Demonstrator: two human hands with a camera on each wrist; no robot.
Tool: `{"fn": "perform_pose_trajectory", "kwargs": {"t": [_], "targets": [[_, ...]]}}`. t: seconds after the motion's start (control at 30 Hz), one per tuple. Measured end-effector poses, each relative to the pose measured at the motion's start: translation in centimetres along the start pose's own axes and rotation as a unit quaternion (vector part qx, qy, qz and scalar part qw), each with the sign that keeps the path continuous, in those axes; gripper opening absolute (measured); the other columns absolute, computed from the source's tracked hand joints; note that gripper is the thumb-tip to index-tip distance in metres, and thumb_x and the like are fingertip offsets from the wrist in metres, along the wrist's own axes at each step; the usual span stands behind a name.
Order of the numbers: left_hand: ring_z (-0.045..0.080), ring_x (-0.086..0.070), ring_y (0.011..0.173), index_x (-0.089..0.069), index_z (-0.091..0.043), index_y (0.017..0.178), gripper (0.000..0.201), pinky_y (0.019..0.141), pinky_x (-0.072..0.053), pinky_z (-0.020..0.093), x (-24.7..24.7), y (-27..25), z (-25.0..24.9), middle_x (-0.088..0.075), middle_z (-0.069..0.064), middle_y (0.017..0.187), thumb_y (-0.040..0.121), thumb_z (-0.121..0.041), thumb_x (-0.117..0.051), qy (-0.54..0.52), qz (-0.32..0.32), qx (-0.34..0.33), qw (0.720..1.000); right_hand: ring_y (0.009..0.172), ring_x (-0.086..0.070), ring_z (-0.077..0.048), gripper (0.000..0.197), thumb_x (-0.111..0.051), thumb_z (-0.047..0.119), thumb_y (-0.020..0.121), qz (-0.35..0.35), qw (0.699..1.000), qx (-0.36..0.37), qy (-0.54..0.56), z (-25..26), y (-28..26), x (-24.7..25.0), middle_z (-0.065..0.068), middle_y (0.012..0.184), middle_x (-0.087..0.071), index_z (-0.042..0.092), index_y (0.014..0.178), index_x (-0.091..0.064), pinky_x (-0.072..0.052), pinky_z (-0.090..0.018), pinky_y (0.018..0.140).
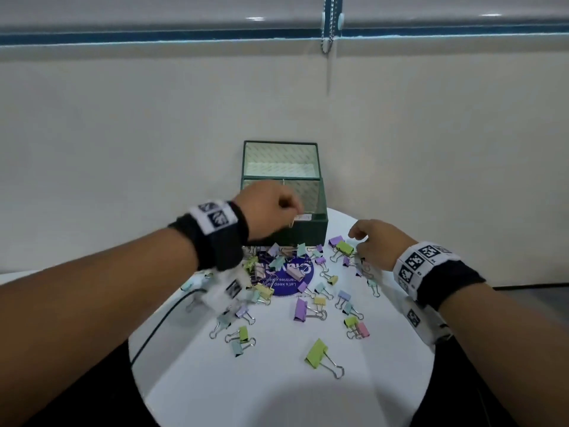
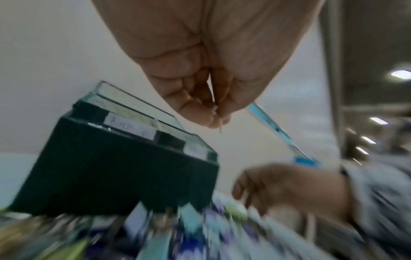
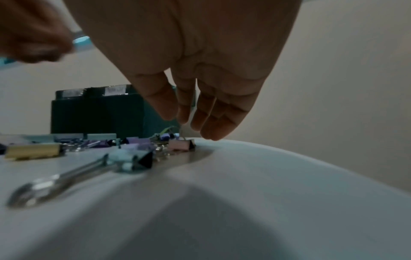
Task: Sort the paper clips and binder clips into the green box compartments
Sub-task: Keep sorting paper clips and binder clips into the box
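Observation:
A dark green box [image 1: 311,232] with a back and a front compartment stands at the far edge of the round white table [image 1: 277,389]. My left hand [image 1: 292,211] hovers over the box's front left corner and pinches a thin metal paper clip [image 2: 220,127] between thumb and fingertips. In the left wrist view the box [image 2: 115,167] lies just below and left of that hand [image 2: 217,114]. Many pastel binder clips [image 1: 300,309] lie scattered in front of the box. My right hand [image 1: 357,241] hangs over clips at the right. Its fingers [image 3: 209,121] are loose above a pink binder clip [image 3: 180,145] and hold nothing.
A purple round sticker [image 1: 289,280] sits under the clip pile. A black cable [image 1: 160,322] runs over the table's left side. A large green binder clip [image 1: 317,354] lies alone toward me. The beige wall stands right behind the box. White labels [image 2: 131,128] mark the box's front rim.

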State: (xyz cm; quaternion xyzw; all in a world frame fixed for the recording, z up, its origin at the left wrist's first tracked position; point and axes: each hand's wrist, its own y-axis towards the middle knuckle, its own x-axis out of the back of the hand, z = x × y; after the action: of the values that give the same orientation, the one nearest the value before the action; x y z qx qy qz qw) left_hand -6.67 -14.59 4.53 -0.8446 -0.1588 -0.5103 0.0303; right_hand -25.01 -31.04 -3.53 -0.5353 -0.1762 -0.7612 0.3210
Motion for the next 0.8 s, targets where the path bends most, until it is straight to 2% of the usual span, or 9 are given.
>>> {"fn": "perform_pose_trajectory", "kwargs": {"t": [0.1, 0.2, 0.27, 0.33, 0.47, 0.57, 0.67, 0.73, 0.8], "targets": [[0.006, -0.065, 0.068, -0.075, -0.019, 0.091, 0.018, 0.085, -0.057, 0.032, 0.7, 4.9, 0.1, -0.073, -0.009, 0.077, 0.093, -0.017, -0.058, -0.049, -0.078, 0.059, 0.994, 0.105, -0.056, -0.017, 0.031, -0.053, 0.006, 0.093, 0.0, 1.0, -0.009, -0.007, 0.1, 0.5, -0.2, 0.0, 0.126, -0.062, 0.019, 0.12, -0.062, -0.044, -0.025, 0.089], [0.015, -0.072, 0.073, -0.076, -0.021, 0.092, 0.019, 0.084, -0.059, 0.035, 0.2, 6.9, 0.7, -0.076, -0.002, 0.078, 0.089, -0.009, -0.061, -0.054, -0.024, 0.083, 0.995, 0.101, -0.056, -0.016, 0.025, -0.057, 0.019, 0.095, 0.004, 1.0, -0.007, -0.013, 0.1, 0.5, -0.3, 0.003, 0.12, -0.062, 0.021, 0.119, -0.061, -0.045, -0.026, 0.088], [0.018, -0.074, 0.077, -0.077, -0.022, 0.097, 0.021, 0.082, -0.06, 0.034, 0.3, 6.7, 1.3, -0.077, 0.001, 0.08, 0.088, -0.008, -0.064, -0.065, 0.003, 0.07, 0.995, 0.098, -0.059, -0.016, 0.021, -0.061, 0.031, 0.095, 0.003, 1.0, -0.003, -0.015, 0.1, 0.5, -0.3, 0.005, 0.113, -0.063, 0.022, 0.114, -0.061, -0.046, -0.028, 0.086], [0.017, -0.073, 0.077, -0.076, -0.019, 0.102, 0.017, 0.079, -0.06, 0.031, 1.2, 5.9, 2.1, -0.077, 0.004, 0.087, 0.091, -0.012, -0.066, -0.094, -0.013, 0.05, 0.994, 0.09, -0.061, -0.015, 0.021, -0.064, 0.041, 0.093, -0.004, 1.0, -0.001, -0.009, -0.2, 0.6, -0.2, 0.007, 0.102, -0.064, 0.023, 0.102, -0.06, -0.048, -0.029, 0.079], [0.011, -0.066, 0.069, -0.074, -0.02, 0.091, 0.006, 0.07, -0.058, 0.031, 4.1, 2.5, 5.6, -0.073, -0.003, 0.077, 0.091, -0.018, -0.068, -0.087, -0.052, 0.05, 0.994, 0.08, -0.061, -0.015, 0.033, -0.067, 0.053, 0.086, 0.001, 1.0, -0.007, -0.028, -0.2, 1.3, -0.3, 0.003, 0.09, -0.065, 0.022, 0.089, -0.06, -0.05, -0.031, 0.072], [0.01, -0.063, 0.067, -0.073, -0.025, 0.083, 0.005, 0.066, -0.055, 0.026, 5.6, -0.7, 9.3, -0.072, -0.005, 0.074, 0.088, -0.024, -0.071, 0.025, 0.048, 0.106, 0.993, 0.078, -0.062, -0.016, 0.036, -0.068, 0.056, 0.085, 0.01, 0.999, -0.011, -0.033, 0.2, 1.6, -0.4, 0.002, 0.084, -0.066, 0.02, 0.084, -0.062, -0.049, -0.031, 0.07], [0.011, -0.065, 0.077, -0.074, -0.031, 0.09, 0.016, 0.074, -0.052, 0.026, 5.6, -3.7, 11.9, -0.072, -0.006, 0.087, 0.081, -0.043, -0.076, 0.175, 0.187, 0.152, 0.955, 0.073, -0.057, -0.015, 0.033, -0.068, 0.05, 0.087, 0.022, 0.998, -0.008, -0.052, 0.5, 1.8, -0.5, 0.001, 0.084, -0.066, 0.021, 0.078, -0.056, -0.043, -0.028, 0.064], [0.006, -0.063, 0.085, -0.073, -0.035, 0.1, 0.028, 0.078, -0.048, 0.023, 4.9, -5.1, 12.6, -0.068, -0.013, 0.092, 0.081, -0.055, -0.072, 0.214, 0.204, 0.151, 0.943, 0.072, -0.053, -0.016, 0.03, -0.069, 0.043, 0.088, 0.019, 0.998, -0.001, -0.059, 0.7, 1.9, -0.6, -0.002, 0.088, -0.066, 0.019, 0.079, -0.054, -0.039, -0.026, 0.06], [0.003, -0.062, 0.091, -0.069, -0.04, 0.109, 0.035, 0.082, -0.045, 0.022, 4.1, -5.9, 12.7, -0.068, -0.017, 0.096, 0.082, -0.062, -0.066, 0.191, 0.19, 0.148, 0.952, 0.075, -0.054, -0.018, 0.026, -0.071, 0.038, 0.088, 0.014, 0.999, 0.0, -0.05, 0.9, 1.8, -0.6, -0.003, 0.091, -0.066, 0.018, 0.082, -0.056, -0.038, -0.025, 0.059]]}}
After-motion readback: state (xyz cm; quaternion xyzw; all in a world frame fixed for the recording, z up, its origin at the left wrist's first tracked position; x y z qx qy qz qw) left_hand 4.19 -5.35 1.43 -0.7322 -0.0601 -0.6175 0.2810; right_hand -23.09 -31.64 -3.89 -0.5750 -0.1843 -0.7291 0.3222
